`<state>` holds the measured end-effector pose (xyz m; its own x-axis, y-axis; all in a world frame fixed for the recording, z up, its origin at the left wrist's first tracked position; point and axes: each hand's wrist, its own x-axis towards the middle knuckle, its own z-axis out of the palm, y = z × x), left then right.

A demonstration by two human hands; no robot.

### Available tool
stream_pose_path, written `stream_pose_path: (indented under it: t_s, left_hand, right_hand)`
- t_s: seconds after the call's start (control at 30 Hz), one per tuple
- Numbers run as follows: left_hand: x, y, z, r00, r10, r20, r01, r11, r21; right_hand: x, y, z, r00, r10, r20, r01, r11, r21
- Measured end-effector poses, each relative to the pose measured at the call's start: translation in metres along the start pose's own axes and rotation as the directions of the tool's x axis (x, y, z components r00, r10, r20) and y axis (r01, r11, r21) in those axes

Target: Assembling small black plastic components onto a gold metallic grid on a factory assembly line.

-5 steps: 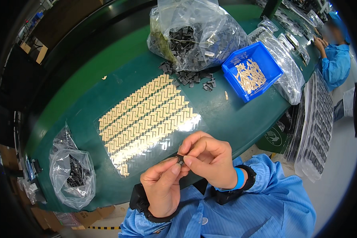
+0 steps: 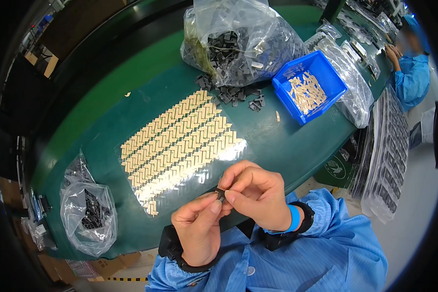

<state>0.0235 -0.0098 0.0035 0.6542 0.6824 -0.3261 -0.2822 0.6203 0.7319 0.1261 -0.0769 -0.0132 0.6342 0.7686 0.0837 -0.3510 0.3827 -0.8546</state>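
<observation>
Between the fingertips of both hands is a small black plastic part [image 2: 221, 194], held just past the table's near edge. My left hand [image 2: 199, 226] pinches it from the left with thumb and forefinger. From the right, my right hand [image 2: 258, 197] grips it with thumb and fingers, which cover much of it. Beyond my hands lies a clear sheet [image 2: 168, 207] carrying rows of small tan L-shaped pieces [image 2: 180, 136]. Whether a tan piece is also in my fingers I cannot tell.
A large clear bag [image 2: 272, 48] of black parts stands at the back, with loose black parts [image 2: 233, 95] spilled before it. Right of it sits a blue bin [image 2: 321, 92] of tan pieces. A smaller bag [image 2: 90, 219] lies left. A co-worker [image 2: 413, 73] sits far right.
</observation>
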Motion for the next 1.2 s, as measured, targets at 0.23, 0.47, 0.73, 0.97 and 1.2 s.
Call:
stream_pose_path:
  t_s: [0.23, 0.47, 0.73, 0.97, 1.2]
  left_hand:
    - [0.003, -0.003, -0.009, 0.995, 0.050, 0.083, -0.045, 0.997, -0.064]
    - [0.006, -0.003, -0.013, 0.995, 0.045, 0.087, -0.037, 0.995, -0.093]
    - [0.006, 0.000, -0.013, 0.997, -0.022, 0.070, 0.029, 0.995, -0.100]
    - [0.006, 0.003, -0.011, 0.997, -0.058, 0.044, 0.060, 0.996, -0.063]
    - [0.010, 0.002, -0.016, 0.999, 0.043, -0.002, -0.042, 0.995, 0.088]
  right_hand:
    - [-0.002, 0.000, 0.001, 0.999, 0.037, -0.009, -0.037, 0.999, 0.016]
    - [0.001, 0.002, -0.001, 0.999, 0.046, 0.024, -0.046, 0.999, -0.022]
    - [0.003, 0.004, -0.001, 0.994, 0.112, -0.004, -0.111, 0.993, 0.037]
    - [0.006, 0.002, -0.003, 0.988, 0.150, -0.032, -0.146, 0.985, 0.094]
    - [0.004, -0.008, -0.002, 0.934, -0.283, 0.219, 0.357, 0.773, -0.524]
